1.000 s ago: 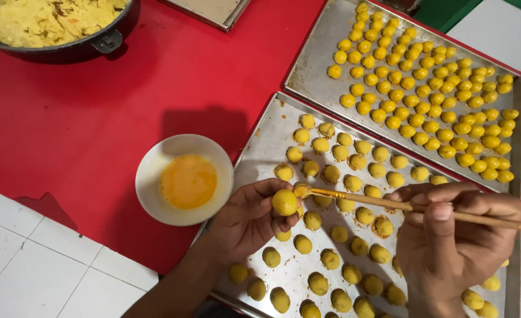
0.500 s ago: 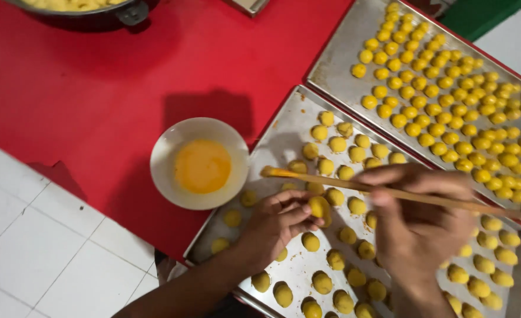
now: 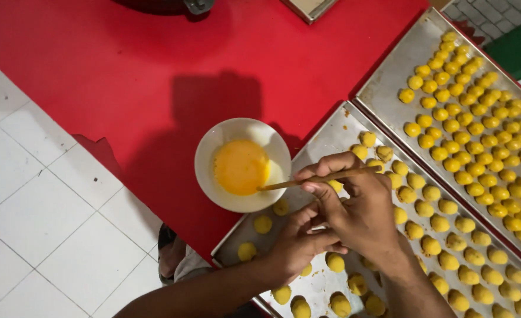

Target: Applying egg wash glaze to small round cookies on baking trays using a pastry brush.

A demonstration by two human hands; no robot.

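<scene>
wooden brush (image 3: 322, 178) | thin, slanted | tip in white bowl (image 3: 212, 154)

Near tray (image 3: 331, 138): bare metal, dull grey sheen, smudged and speckled. Far tray (image 3: 390, 88): same brushed metal, cleaner. Dough balls (image 3: 431, 192): yellow, smooth, soft matt; those on the far tray look a little glossier. Bowl (image 3: 213, 147): white, glossy, looks ceramic or plastic, cannot tell which. Liquid (image 3: 241, 166) in it: orange-yellow, wet shine. Stick (image 3: 331, 176): thin, light brown wood, matt. Mat (image 3: 95, 70): red, smooth, faint sheen. Floor (image 3: 30, 218): white tiles, glazed, grey grout lines.
</scene>
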